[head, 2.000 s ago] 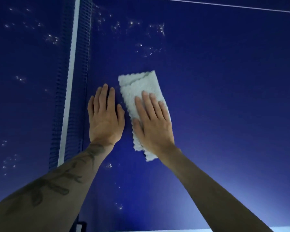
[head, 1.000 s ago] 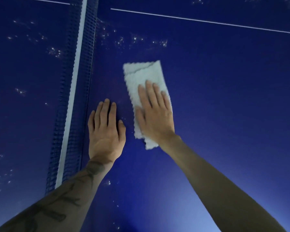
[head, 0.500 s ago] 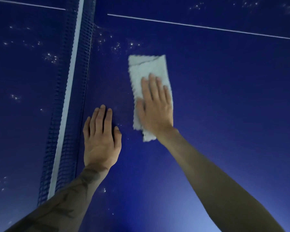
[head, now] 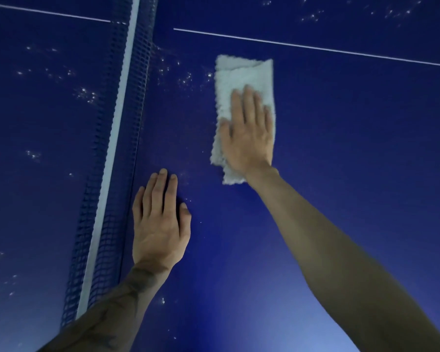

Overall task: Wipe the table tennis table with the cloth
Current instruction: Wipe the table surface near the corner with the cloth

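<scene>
Right of the net (head: 117, 138), the right hand (head: 248, 134) presses flat, fingers straight, on the folded white cloth (head: 241, 80) lying on the blue surface (head: 353, 135). The left hand (head: 160, 224) rests flat, fingers together, just beside the net, nearer than the cloth.

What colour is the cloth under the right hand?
White, with a fluffy texture. The cloth shows clearly in the head view against the dark blue table.
</scene>
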Tool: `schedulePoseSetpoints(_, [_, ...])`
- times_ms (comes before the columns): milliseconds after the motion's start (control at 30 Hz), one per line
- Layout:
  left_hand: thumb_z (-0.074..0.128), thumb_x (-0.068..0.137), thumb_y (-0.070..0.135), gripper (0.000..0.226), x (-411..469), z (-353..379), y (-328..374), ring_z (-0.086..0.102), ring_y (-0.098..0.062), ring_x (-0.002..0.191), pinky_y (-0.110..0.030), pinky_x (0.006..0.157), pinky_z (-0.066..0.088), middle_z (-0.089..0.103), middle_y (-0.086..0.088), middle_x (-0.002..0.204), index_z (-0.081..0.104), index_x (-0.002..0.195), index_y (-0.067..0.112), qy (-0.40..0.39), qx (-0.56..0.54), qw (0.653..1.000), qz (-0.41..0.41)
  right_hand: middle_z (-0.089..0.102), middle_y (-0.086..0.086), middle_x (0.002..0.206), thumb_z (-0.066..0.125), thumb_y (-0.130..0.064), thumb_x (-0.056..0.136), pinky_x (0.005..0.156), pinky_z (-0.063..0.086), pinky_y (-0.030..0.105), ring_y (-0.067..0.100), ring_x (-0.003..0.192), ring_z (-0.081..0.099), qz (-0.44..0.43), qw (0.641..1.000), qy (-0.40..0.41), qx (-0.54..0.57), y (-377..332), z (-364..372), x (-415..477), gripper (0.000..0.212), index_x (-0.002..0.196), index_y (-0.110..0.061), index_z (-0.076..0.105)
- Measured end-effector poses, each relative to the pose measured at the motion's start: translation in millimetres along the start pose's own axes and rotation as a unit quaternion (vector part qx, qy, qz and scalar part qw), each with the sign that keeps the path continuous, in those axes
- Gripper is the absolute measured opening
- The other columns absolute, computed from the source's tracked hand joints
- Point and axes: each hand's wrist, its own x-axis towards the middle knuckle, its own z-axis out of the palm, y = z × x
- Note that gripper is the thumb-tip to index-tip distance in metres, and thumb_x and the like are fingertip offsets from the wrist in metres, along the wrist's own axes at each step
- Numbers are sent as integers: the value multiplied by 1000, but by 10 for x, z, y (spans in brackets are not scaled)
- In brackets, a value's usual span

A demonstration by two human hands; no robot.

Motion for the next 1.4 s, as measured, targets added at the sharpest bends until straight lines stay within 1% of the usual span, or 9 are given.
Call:
schedulePoseSetpoints(100, [35,107,29,56,5,-5,0,28,-29,157,-46,131,13,33,-13,167,37,158,7,-3,0,1000,-1,0,5,179,19,-45,111,134,-2,43,23,165,-3,-97,995,-21,-28,146,30,-325,67,171,-19,7])
schedulePoseSetpoints(267, [36,107,30,57,-1,-20,-8,28,-30,157,-50,131,16,32,-13,168,36,159,6,-21,1,1000,-3,1,7,179,20,-44,112,134,-1,46,25,165,-2,60,998,9,-8,527,-133,127,66,171,-18,6])
schedulePoseSetpoints(400, [38,106,28,57,7,-35,12,29,-30,156,-51,130,19,34,-14,167,39,158,4,-21,0,1000,-3,1,11,179,21,-43,112,134,0,48,30,165,-1,90,996,27,2,171,-103,611,67,171,-15,6])
schedulePoseSetpoints(633, [40,106,28,57,21,-75,38,32,-30,155,-50,129,20,37,-14,166,42,156,2,-24,-2,1000,-7,-3,5,179,15,-47,110,134,-4,43,22,165,-5,-151,987,-42,-35,-59,41,55,68,171,-19,4])
schedulePoseSetpoints(800, [39,108,30,56,31,-156,-2,34,-29,155,-50,129,23,38,-13,166,43,156,2,-41,-45,998,-6,-5,5,179,21,-43,112,134,-4,45,23,165,-6,20,1000,-15,-14,282,-154,394,66,171,-20,2])
schedulePoseSetpoints(900, [39,108,30,57,129,-189,-139,33,-29,155,-50,128,24,36,-12,166,40,157,2,-39,-32,999,9,-7,7,179,19,-43,112,134,-4,47,26,165,-8,57,998,-4,6,9,-129,656,67,171,-17,0])
schedulePoseSetpoints(1133, [38,108,29,57,305,-124,-251,26,-29,158,-48,130,19,32,-13,168,39,158,2,-51,-17,999,6,-2,6,179,18,-45,111,134,-3,43,23,165,-4,-168,984,-42,-32,-335,79,158,67,171,-18,7])
schedulePoseSetpoints(1300, [38,107,29,57,314,-126,-278,27,-28,158,-47,131,19,34,-13,168,40,158,2,-50,-25,998,2,-4,5,179,19,-43,111,134,-2,46,23,165,-5,-33,999,-23,-14,-132,-50,649,67,171,-19,3])
schedulePoseSetpoints(1400, [38,107,30,58,303,-135,-252,26,-26,158,-44,132,16,33,-12,168,39,158,3,-52,-21,998,4,-5,9,179,18,-43,112,134,-3,47,26,165,-7,-17,1000,-7,-12,-418,-51,1045,67,171,-17,1])
